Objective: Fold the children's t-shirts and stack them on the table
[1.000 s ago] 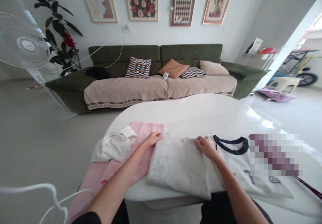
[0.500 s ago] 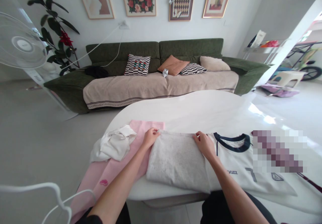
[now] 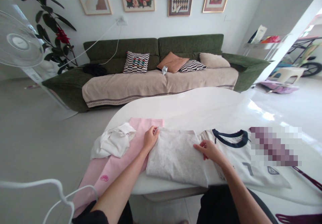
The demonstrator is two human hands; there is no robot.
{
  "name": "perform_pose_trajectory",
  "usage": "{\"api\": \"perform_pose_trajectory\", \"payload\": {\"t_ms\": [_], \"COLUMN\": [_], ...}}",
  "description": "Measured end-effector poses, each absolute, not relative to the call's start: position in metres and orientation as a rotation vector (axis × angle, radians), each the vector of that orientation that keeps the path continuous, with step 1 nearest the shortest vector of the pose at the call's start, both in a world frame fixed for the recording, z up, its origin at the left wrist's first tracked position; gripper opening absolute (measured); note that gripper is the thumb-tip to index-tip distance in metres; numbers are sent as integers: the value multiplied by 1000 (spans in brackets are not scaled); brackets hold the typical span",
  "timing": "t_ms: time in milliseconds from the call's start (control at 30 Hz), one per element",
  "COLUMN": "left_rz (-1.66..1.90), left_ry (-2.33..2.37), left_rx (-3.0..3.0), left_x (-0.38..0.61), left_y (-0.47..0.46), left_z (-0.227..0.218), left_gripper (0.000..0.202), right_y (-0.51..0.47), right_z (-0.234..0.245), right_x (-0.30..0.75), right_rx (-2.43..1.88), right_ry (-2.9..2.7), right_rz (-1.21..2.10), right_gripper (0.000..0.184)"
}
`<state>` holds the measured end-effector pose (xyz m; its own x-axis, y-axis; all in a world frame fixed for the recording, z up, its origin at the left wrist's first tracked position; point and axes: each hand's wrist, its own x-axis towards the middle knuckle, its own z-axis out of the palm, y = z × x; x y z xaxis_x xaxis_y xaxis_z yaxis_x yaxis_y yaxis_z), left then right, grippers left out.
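A folded light grey garment [image 3: 176,157] lies on the white table in front of me; its exact kind does not show. My left hand [image 3: 151,138] pinches its upper left corner between thumb and fingers. At the right edge of the grey garment is my right hand [image 3: 210,150], its fingers loosely apart with the fingertips touching the cloth. Partly under my right forearm, a white T-shirt [image 3: 259,173] with a navy collar lies flat. Left of the grey garment spreads a pink garment [image 3: 119,162], with a crumpled white cloth [image 3: 113,141] on top.
The rounded white table [image 3: 201,104] stands before a green sofa [image 3: 191,44] with cushions. A fan [image 3: 18,42] is at the left, and a white cable [image 3: 59,187] loops at lower left. A blurred-out purple item [image 3: 274,146] lies at the table's right.
My right hand has moved down from the grey garment's upper right corner to its right edge. That corner now lies uncovered. My left hand keeps its place at the upper left corner.
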<state>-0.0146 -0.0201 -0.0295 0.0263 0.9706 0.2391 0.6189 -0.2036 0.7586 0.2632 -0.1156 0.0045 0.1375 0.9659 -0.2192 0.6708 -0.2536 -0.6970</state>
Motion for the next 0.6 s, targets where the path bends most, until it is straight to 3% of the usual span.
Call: {"api": "perform_pose_trajectory", "payload": {"t_ms": [333,467,600], "left_rz": [1034,1038,1043], "left_ry": [1622,1616,1611], "left_rx": [1878,1876,1877], "left_x": [-15,-15,-15], "left_y": [-20,-21,-21], "left_z": [-31,-31,-30], "left_gripper": [18,17,17], "right_y": [-123,-121,-111], "right_z": [7,3,1], "right_x": [249,248,243], "right_rx": [-1689,-1782,-1876], "right_ry": [-1075,-1063,-1158], "right_rz": [1398,1367,1258], "right_gripper": [15,15,29]}}
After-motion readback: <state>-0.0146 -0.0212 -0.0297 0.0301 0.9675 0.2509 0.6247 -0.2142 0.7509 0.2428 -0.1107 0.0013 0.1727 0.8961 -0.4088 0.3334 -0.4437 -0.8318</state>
